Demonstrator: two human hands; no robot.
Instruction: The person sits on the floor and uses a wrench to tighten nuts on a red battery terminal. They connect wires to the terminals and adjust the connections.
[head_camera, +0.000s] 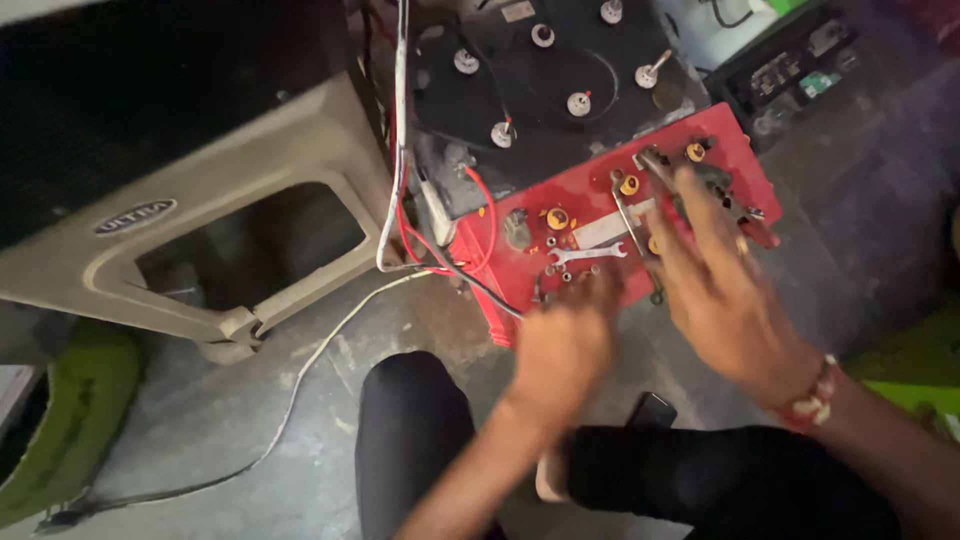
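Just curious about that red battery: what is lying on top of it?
On the red battery lie a small wrench, loose nuts and yellow caps. The left hand and right hand cover its near edge, hiding whatever lies beneath.

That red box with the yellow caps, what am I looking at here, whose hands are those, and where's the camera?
The camera sits on the person's head and looks down, so both hands are their own. They crouch on a concrete floor over a red battery with yellow caps. On its top lie a small spanner, loose nuts and a longer metal tool. The left hand rests at the battery's near edge; the right hand, fingers spread, hovers over the top and looks blurred. Neither clearly holds anything. Behind stands a black battery; red and white cables run alongside.
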